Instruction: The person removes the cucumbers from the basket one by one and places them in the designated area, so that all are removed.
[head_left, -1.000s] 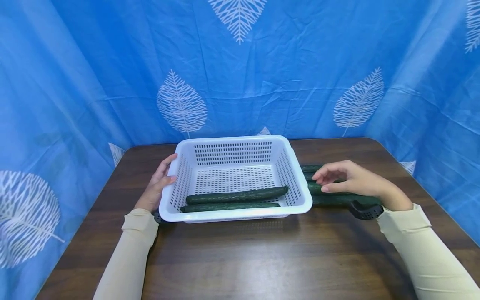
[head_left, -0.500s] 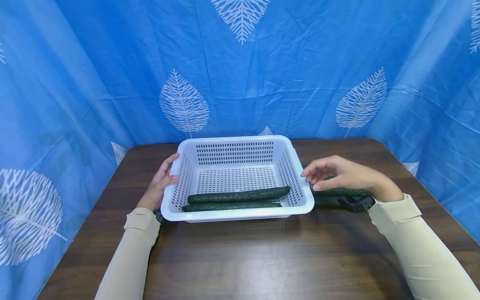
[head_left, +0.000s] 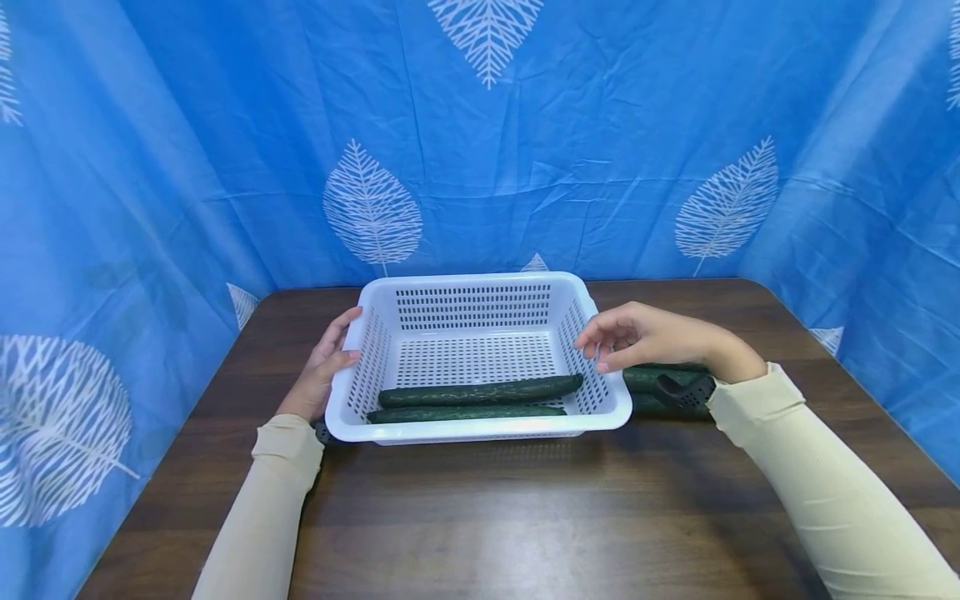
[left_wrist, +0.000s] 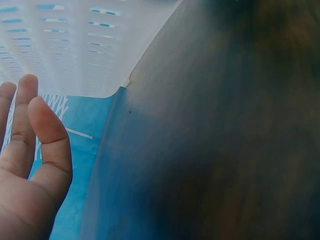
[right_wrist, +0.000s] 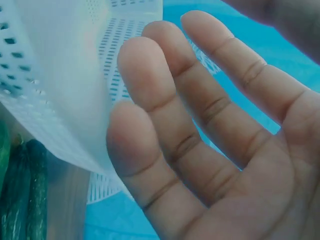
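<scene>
You had two long dark-green cucumbers (head_left: 480,392) inside the white plastic basket (head_left: 480,430), more cucumbers (head_left: 641,385) still outside it, your left hand (head_left: 315,372) loosely touching its rim, your relaxed right hand (head_left: 654,337) holding nothing.

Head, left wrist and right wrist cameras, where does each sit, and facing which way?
Head: on the head, facing forward and down at the basket; left hand, right hand, sleeves show.
Left wrist: on that wrist, facing basket and table; left hand shows.
Right wrist: on that wrist, facing basket and cucumbers; right hand shows.
Both wrist views share the basket.
</scene>
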